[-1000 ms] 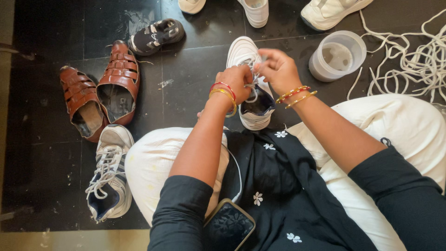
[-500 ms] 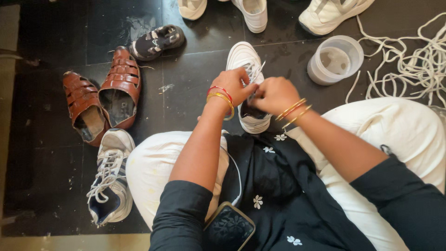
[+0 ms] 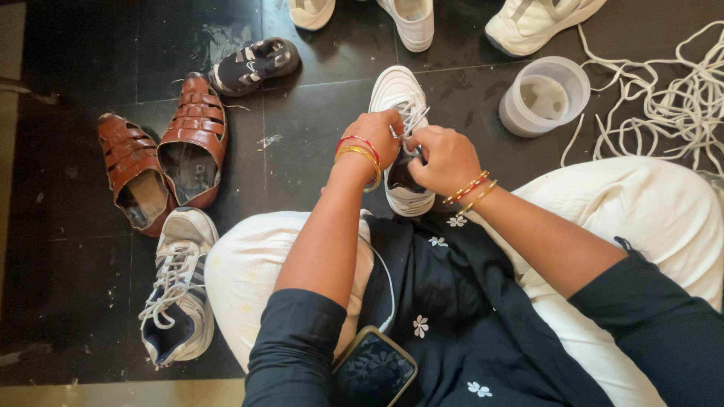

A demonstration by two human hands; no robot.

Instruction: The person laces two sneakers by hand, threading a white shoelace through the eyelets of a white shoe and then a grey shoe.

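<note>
— While the pale lace lies across the white shoe on the dark floor, where are both hands?
— Left hand and right hand meet over the shoe's tongue, fingers pinched on the lace.
— What changed in the last second?
— The right hand, earlier lifted and drawing lace upward, has dropped close against the left; the slack looks taken up, so lacing seems under way.
— Nearby?
— Brown sandals left, a plastic cup and loose laces right, a phone on the lap.
</note>
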